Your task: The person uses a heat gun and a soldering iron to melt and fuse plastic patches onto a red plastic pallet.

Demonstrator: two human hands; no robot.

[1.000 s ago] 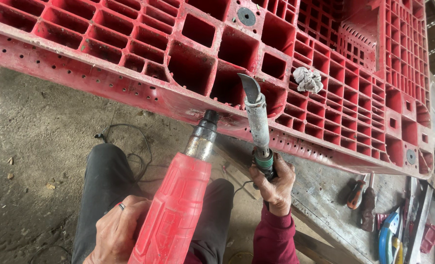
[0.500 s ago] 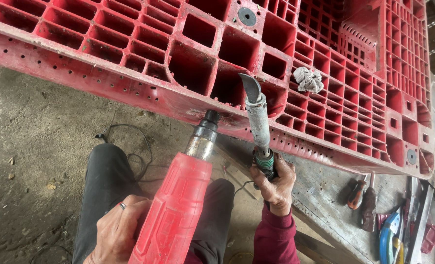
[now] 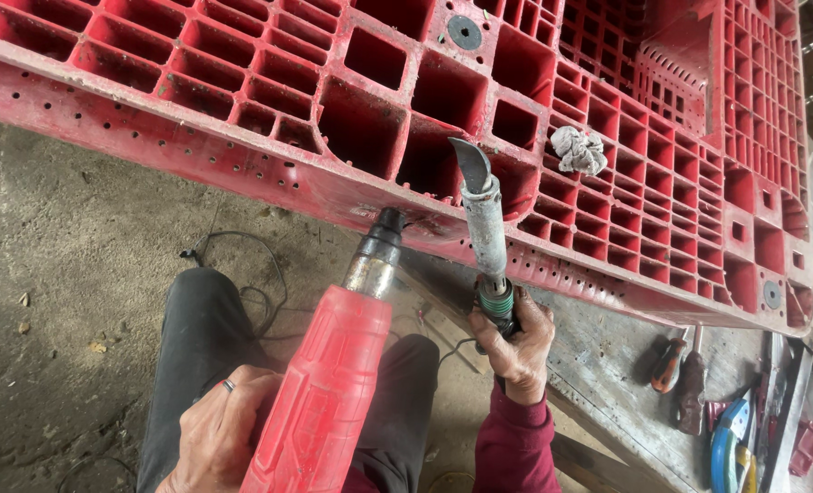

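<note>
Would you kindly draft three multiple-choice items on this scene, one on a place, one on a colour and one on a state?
1. Where does the crumpled grey rag lie?
A. on the ribbed grid of the big red plastic pallet
B. on the dirt floor
C. on the person's knee

2. What colour is the body of the heat gun in the left hand?
A. blue
B. red
C. yellow

3. How does the right hand hold the grey metal tool with a curved flat tip?
A. lying flat on the ground
B. tip pointing down
C. upright, tip up by the pallet's edge

Answers: 1 A, the rag sits in the grid cells right of the tool tip. 2 B, the casing is red below a dark nozzle. 3 C, the hand grips its base and the tip rises against the pallet.
</note>
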